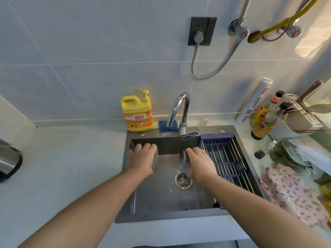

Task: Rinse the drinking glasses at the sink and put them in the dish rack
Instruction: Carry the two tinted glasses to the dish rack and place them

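Your left hand (143, 157) has its fingers curled over the left glass (155, 162), and your right hand (199, 162) grips the right glass (183, 162) the same way. Both are held low inside the sink (161, 194), on either side of the faucet (179, 108) spout. They are clear drinking glasses, so expect them to be light, rigid, breakable and slick when wet. Wrap the wall rather than pinching the rim, and keep them from knocking together. The steel basin is hard. The purple dish rack (225, 154) spans the sink's right side, just beside your right hand. A pale bench (71, 167) surrounds it, with a yellow detergent bottle (137, 113) against the tiled wall.
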